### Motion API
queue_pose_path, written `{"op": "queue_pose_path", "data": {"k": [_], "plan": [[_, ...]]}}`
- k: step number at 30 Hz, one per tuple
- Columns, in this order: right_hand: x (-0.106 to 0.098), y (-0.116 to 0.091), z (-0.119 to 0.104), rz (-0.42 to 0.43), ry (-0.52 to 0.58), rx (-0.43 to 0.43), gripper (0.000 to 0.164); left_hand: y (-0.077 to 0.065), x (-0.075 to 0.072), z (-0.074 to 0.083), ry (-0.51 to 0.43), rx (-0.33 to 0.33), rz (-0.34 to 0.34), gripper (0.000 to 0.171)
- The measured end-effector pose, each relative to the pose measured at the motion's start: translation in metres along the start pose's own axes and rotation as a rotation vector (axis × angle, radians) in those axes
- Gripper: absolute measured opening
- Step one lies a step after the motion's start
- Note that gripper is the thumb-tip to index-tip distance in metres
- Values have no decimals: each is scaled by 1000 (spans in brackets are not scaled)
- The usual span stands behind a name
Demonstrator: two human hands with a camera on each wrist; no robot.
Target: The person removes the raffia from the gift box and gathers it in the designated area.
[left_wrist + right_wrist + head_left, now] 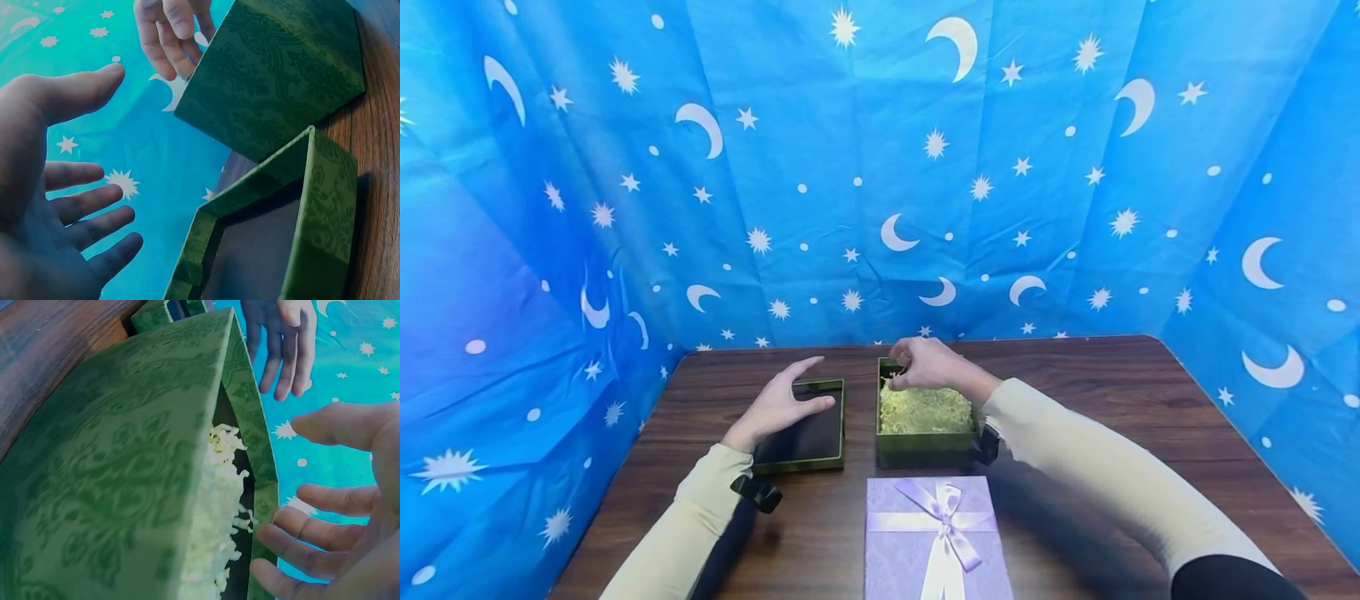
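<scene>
A deep green patterned box (925, 452) stands on the table, holding a bed of pale yellow shredded filler (928, 412). Over its far left part hovers my right hand (931, 365), its fingers spread and slightly bent in the right wrist view, with nothing visible between them. To the left lies a shallow green tray-like piece (328, 219), probably the lid, with its dark inside facing up. My left hand (778, 407) is held above that piece, thumb and fingers apart, grasping nothing. Some of the filler is hidden behind the right hand.
A lilac gift box (891, 558) with a pale ribbon bow (946, 521) lies on the near side of the green box. Under everything is a dark wooden table (1112, 417). Blue cloth (820, 150) with moons and stars hangs behind and at both sides.
</scene>
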State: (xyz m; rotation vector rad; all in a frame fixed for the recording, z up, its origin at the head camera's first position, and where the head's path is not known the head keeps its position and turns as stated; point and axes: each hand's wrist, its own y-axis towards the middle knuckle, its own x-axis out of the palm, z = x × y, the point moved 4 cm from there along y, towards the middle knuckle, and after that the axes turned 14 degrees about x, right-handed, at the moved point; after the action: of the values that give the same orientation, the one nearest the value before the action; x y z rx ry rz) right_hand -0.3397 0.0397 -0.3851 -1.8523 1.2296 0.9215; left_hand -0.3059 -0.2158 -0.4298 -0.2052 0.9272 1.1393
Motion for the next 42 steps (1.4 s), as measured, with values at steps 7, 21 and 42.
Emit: {"op": "queue_pose_path", "data": {"k": [7, 21, 42], "plan": [[4, -5, 12, -34, -52, -14, 62, 8, 9, 6, -29, 43, -28, 81], [16, -7, 23, -37, -146, -118, 69, 20, 33, 17, -76, 52, -83, 81], [35, -6, 25, -203, -270, -142, 80, 27, 60, 23, -147, 92, -141, 82]]}}
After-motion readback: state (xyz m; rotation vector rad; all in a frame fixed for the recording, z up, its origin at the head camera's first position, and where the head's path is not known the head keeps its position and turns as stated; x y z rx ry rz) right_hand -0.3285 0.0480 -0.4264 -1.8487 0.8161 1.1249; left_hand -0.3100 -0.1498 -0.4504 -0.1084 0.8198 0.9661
